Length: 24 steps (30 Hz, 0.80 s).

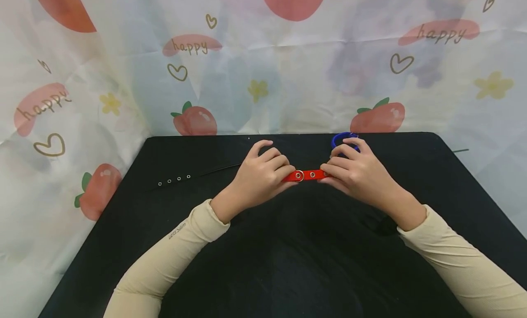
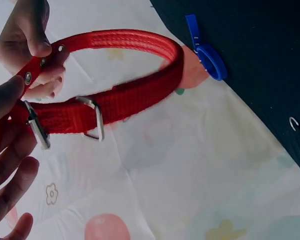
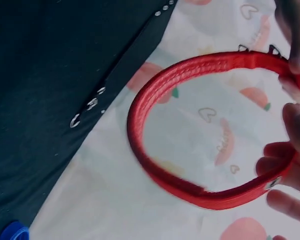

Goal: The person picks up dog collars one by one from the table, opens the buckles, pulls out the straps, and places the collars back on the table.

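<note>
A red collar [image 1: 306, 175] is held up between both hands, its band bent into a loop. My left hand [image 1: 263, 176] pinches it beside the metal buckle [image 2: 37, 125], with a D-shaped ring [image 2: 98, 120] just along the band. Strap with metal eyelets [image 2: 42, 62] runs through the buckle area between the hands. Farther along that strap, my right hand [image 1: 356, 171] grips it between thumb and fingers. In the right wrist view the loop hangs wide, and the buckle end is partly hidden by the left fingers.
Behind the right hand, a coiled blue collar [image 1: 338, 138] lies near the back edge of the black table [image 1: 288, 254]. A thin black collar [image 1: 218, 169] with several metal eyelets stretches across the left side. A printed cloth [image 1: 288, 71] hangs behind.
</note>
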Available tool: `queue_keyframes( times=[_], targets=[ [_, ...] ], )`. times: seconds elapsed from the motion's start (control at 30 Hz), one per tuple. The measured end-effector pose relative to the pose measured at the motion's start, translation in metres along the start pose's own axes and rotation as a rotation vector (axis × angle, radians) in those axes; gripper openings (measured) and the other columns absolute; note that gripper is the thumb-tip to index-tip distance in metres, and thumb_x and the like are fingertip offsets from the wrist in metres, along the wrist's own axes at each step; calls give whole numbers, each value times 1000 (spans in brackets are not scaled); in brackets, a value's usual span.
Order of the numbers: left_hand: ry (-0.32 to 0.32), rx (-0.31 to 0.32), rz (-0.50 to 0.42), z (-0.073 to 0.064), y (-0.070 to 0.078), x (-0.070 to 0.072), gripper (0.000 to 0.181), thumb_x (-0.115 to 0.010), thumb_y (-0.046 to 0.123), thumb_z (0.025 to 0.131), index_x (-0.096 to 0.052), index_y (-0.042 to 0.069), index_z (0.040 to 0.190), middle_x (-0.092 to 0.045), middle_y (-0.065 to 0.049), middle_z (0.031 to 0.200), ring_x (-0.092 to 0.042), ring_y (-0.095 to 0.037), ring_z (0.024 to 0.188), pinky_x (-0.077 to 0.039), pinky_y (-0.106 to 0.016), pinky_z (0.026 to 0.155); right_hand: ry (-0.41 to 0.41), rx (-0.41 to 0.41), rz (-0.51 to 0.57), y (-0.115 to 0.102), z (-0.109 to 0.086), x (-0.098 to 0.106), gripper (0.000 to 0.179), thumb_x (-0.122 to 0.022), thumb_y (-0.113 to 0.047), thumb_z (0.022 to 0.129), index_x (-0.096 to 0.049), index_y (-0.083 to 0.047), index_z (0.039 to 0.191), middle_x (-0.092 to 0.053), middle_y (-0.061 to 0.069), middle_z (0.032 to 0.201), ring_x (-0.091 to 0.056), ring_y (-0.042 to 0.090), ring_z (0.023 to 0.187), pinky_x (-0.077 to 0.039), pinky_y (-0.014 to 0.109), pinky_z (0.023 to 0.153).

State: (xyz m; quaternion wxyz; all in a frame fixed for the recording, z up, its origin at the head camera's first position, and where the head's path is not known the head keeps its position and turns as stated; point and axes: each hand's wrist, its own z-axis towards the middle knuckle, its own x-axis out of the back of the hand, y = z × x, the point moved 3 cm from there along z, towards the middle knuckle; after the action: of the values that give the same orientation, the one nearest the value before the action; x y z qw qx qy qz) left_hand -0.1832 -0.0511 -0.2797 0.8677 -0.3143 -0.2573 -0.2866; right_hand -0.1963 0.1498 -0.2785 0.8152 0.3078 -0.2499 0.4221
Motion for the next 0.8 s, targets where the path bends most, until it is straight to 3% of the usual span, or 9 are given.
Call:
queue_keyframes(
  times=[0.27, 0.5, 0.8],
  targets=[
    [44, 2, -59, 8, 4, -3, 19, -74, 37, 79, -74, 19, 86, -69, 6, 81, -61, -12, 82, -41, -38, 101, 40, -4, 28, -10, 10, -4, 50, -42, -42, 97, -73, -4, 86, -70, 7, 73, -59, 25, 77, -45, 52, 86],
    [76, 27, -93, 4, 4, -3, 18, -74, 36, 78, -74, 19, 83, -70, 6, 79, -61, -11, 80, -42, -40, 99, 36, 11, -19, -8, 8, -4, 50, -41, -41, 97, -72, -6, 83, -69, 5, 70, -58, 25, 74, -45, 53, 87],
    [-4, 61, -93, 6, 6, -6, 20, -71, 37, 81, -74, 19, 89, -71, 5, 85, -61, -13, 83, -41, -40, 100, 44, 24, -42, -12, 12, -3, 50, -42, -41, 97, -70, -5, 79, -67, 7, 67, -58, 25, 73, -45, 53, 86]
  ],
)
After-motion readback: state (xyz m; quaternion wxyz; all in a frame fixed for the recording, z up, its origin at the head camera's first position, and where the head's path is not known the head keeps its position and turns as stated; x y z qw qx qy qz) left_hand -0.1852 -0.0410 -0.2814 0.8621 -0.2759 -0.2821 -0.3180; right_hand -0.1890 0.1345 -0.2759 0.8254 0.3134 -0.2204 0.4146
